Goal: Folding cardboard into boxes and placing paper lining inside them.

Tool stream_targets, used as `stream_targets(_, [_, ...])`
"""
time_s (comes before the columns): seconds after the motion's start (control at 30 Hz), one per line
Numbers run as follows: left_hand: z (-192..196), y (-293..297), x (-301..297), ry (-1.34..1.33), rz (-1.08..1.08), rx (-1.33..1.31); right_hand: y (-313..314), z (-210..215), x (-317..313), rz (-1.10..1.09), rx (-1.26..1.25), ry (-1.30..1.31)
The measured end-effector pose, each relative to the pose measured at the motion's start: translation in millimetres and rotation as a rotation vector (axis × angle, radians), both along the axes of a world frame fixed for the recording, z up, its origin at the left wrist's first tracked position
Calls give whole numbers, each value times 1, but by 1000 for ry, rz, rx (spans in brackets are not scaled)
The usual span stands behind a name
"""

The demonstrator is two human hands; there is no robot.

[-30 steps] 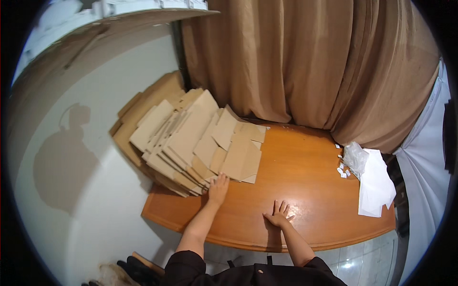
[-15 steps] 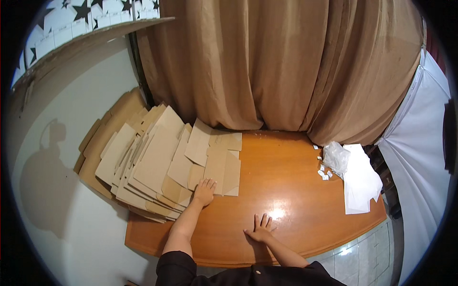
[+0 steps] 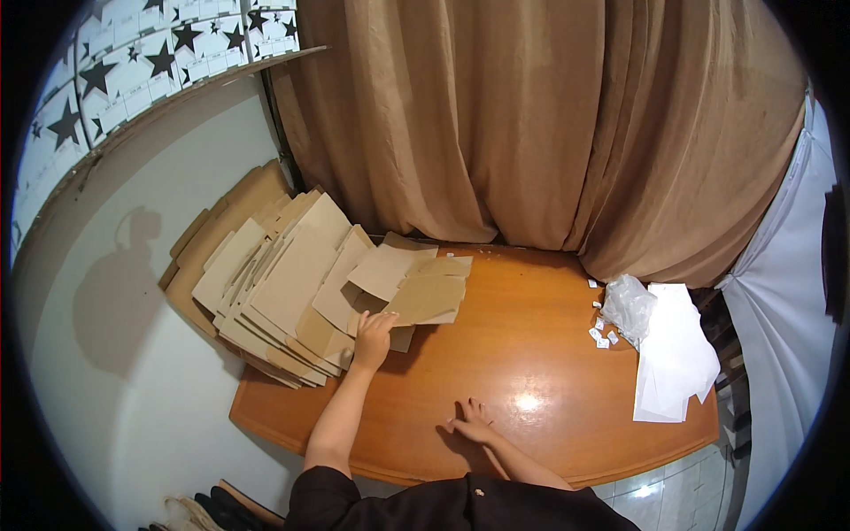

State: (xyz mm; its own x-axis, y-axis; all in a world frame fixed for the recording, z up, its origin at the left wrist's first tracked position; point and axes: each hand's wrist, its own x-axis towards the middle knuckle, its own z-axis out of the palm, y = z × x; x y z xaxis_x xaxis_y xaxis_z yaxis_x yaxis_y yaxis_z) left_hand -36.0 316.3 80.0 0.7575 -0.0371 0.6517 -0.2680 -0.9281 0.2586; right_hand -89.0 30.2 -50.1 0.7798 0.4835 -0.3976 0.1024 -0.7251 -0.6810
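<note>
Flattened cardboard boxes (image 3: 297,265) lean in a thick stack against the wall on the left of the wooden table. My left hand (image 3: 375,341) is at the right end of this pile, its fingers closed on the near edge of a folded cardboard box (image 3: 429,299). That box is tilted, its near edge raised off the table, with another brown piece showing under it. Close to the table's front, my right hand (image 3: 474,422) hovers just above the wood, fingers apart and holding nothing.
On the right of the table (image 3: 531,345) lie a clear plastic bag (image 3: 629,308), white paper sheets (image 3: 676,354) and several small white tags (image 3: 602,332). Brown curtains (image 3: 460,124) hang along the back edge. White boxes with black stars (image 3: 159,57) fill a shelf at upper left.
My left hand has taken hold of the cardboard box, and its near edge has come up from the table. My right hand has lifted slightly off the wood, fingers less stretched.
</note>
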Motion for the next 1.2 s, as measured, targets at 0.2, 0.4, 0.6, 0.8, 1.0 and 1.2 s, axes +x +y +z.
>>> stream_targets(0.2, [27, -57, -77, -215, 188, -644, -91, 70, 33, -632, 715, 80])
stream_targets(0.4, [45, -96, -94, -158, -46, -1121, -165, 123, 76, -818, 938, -78])
stream_targets(0.6, [46, -122, -91, 74, -236, -1088, -206, 139, 78, -826, 1128, -266])
stream_targets(0.8, [42, -165, -55, 177, -670, -852, -267, 89, 68, -1280, 1116, -560])
stream_targets(1.0, [52, -164, -28, 285, -731, -998, -283, 128, 27, -1271, 1213, -141])
stream_targets(1.2, [53, -170, -20, 267, -743, -1201, -289, 132, -1, -1155, 1214, -79])
